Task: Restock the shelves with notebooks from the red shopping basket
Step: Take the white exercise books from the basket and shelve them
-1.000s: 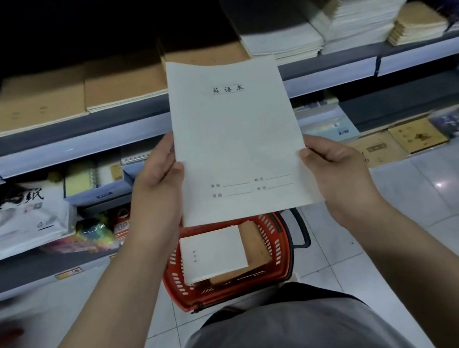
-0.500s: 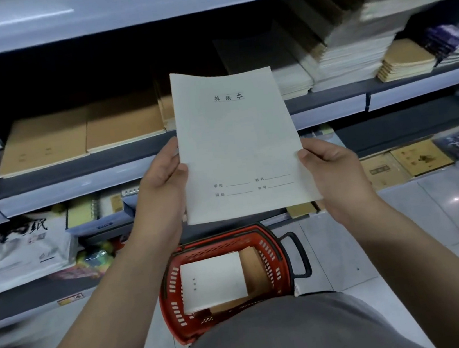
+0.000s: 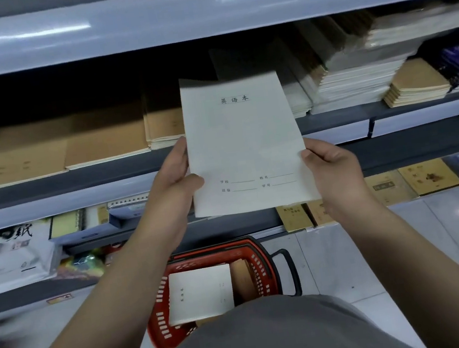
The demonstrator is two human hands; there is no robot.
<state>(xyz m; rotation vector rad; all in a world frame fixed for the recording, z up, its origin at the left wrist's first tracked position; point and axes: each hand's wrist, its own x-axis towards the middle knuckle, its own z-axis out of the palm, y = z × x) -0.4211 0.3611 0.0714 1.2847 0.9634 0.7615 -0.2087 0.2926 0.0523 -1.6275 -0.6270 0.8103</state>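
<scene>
I hold a thin white notebook (image 3: 243, 145) upright in front of the middle shelf (image 3: 133, 166). My left hand (image 3: 174, 178) grips its left edge, thumb on the cover. My right hand (image 3: 330, 165) grips the lower right edge. Below, on the floor, stands the red shopping basket (image 3: 163, 298) with another white notebook (image 3: 199, 293) lying on brown ones (image 3: 241, 278). On the shelf behind lie flat brown notebook stacks (image 3: 65, 144) to the left and white stacks (image 3: 357, 82) to the right.
An upper shelf front (image 3: 199, 12) runs overhead. Lower shelves carry paper packs (image 3: 6, 255) at left and yellow booklets (image 3: 426, 177) at right. A small brown stack (image 3: 416, 85) sits at the shelf's right. White tiled floor (image 3: 410, 251) lies to the right of the basket.
The view has tilted upward, showing the upper shelf front. The notebook has risen toward the middle shelf, still held by both hands. The basket stays on the floor.
</scene>
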